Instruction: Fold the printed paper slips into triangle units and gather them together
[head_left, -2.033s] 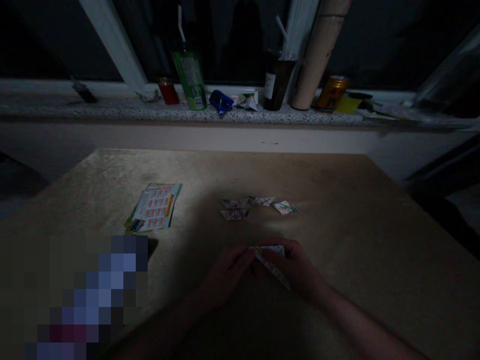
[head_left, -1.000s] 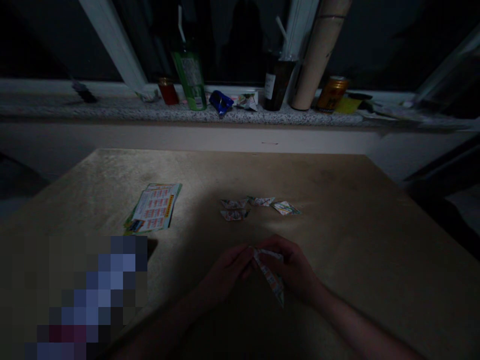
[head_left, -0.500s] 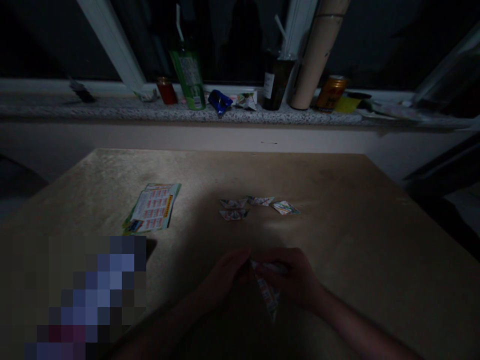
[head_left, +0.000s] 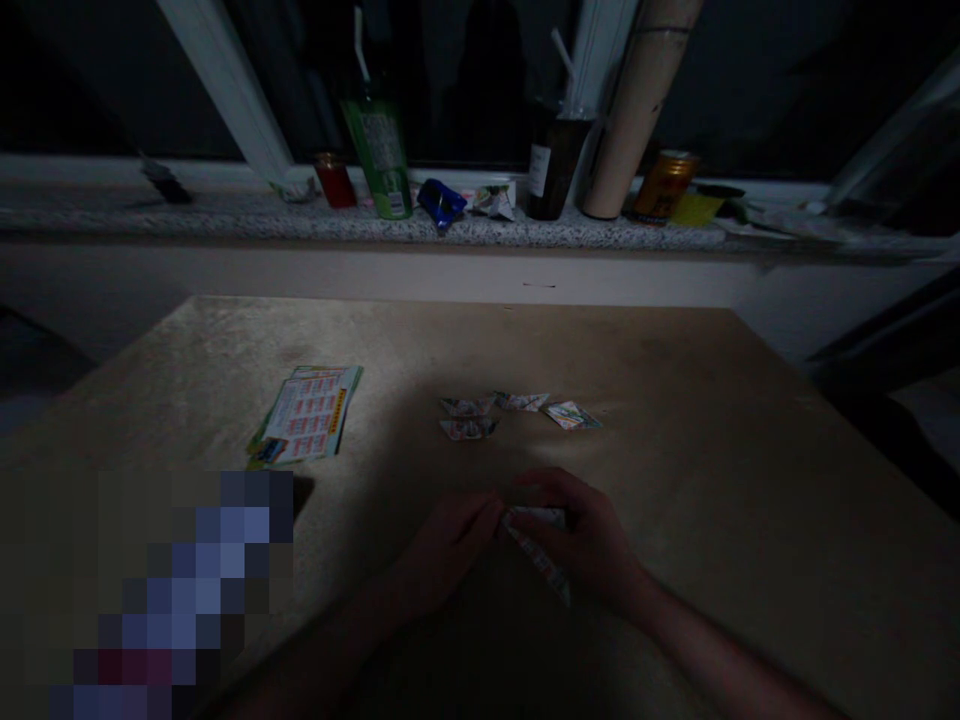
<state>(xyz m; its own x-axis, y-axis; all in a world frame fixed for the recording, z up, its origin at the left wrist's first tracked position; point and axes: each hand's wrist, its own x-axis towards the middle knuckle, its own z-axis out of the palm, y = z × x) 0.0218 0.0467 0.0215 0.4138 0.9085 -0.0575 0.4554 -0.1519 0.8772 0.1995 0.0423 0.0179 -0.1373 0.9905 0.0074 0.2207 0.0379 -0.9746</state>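
A folded piece of printed paper (head_left: 541, 562) is between my hands near the front of the table, its pointed end slanting down toward me. My right hand (head_left: 589, 530) grips its upper right part, the thumb lying across the paper. At its upper left corner my left hand (head_left: 457, 540) has its fingers closed together, pinching that tip as far as the dim light shows. Beyond my hands lie several small folded paper pieces: a pair at the left (head_left: 468, 429), one in the middle (head_left: 520, 401) and a diamond-like one (head_left: 573, 415) at the right.
A stack of printed cards (head_left: 311, 415) lies left on the brown table (head_left: 660, 360). A pixelated patch (head_left: 195, 590) covers the lower left. On the granite sill (head_left: 480, 232) stand a green bottle (head_left: 384, 160), a dark cup (head_left: 553, 170), a cardboard tube (head_left: 630, 120) and an orange can (head_left: 664, 187).
The folded paper's lower point has swung up and to the right. My right hand has shifted slightly upward, its fingers more extended over the paper. The pieces on the table have stayed put.
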